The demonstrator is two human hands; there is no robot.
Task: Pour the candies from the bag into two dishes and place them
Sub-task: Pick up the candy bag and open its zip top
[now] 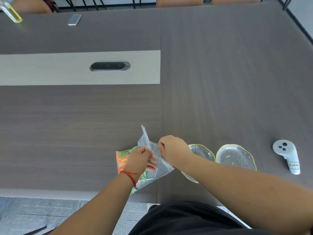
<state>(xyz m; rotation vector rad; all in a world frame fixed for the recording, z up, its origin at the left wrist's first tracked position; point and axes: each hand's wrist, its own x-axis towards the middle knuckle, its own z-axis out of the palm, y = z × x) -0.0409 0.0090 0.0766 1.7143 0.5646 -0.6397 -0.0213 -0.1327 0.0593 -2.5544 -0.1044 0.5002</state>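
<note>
Here the table [220,73] fills nearly the whole view, dark wood grain with a pale strip on the left that carries a dark oval socket cover [109,66]. At the near edge both bare forearms reach in from below over a black garment.

The bag [153,160], clear plastic, sits at the near middle, partly resting on the table and partly lifted. Its filled end lies low and to the left, so the candies [122,160], orange and green, stay settled away from the mouth while it is worked open. The left hand [139,158] is closed on one lip of the mouth; the right hand [171,148] pinches the other lip, and the two seem to pull apart. A judgement: the opening step is in hand and no pouring has begun.

Just right of the bag stand two glass dishes with yellow rims, side by side and within easy reach for the pour. The left dish [205,152] is half covered by the right forearm; the right dish [236,156] shows whole and looks empty.

Farther right lies a white controller [286,156] with a label I cannot read. At the far left, a flat grey object [74,19] and a cut-off clear container [11,12] are hard to identify. Whether the bag mouth is fully open cannot be told.
</note>
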